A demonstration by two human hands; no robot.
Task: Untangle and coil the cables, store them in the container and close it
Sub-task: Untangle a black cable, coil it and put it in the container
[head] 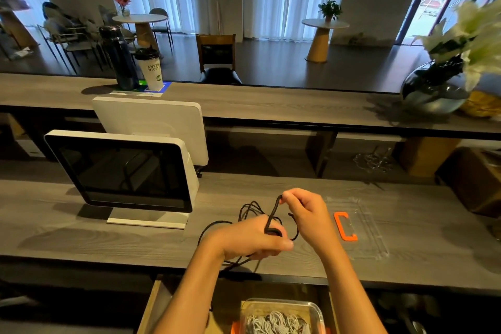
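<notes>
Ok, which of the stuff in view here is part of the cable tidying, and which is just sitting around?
Job: black cable, held by left hand and right hand; container with grey cables; clear lid.

Lying about: screen, cup, bottle, vase.

The container (282,314) in the open drawer (151,306) is cut off by the bottom edge of the picture, so only its far part and some of the light cables (276,323) inside are visible. The left hand (252,241) covers part of the black cable (272,214); the run of the cable under the palm cannot be traced. The clear lid (363,228) near the right end of the counter (108,225) has faint outlines. The flowers (477,30) are blurred and cut by the right edge.
</notes>
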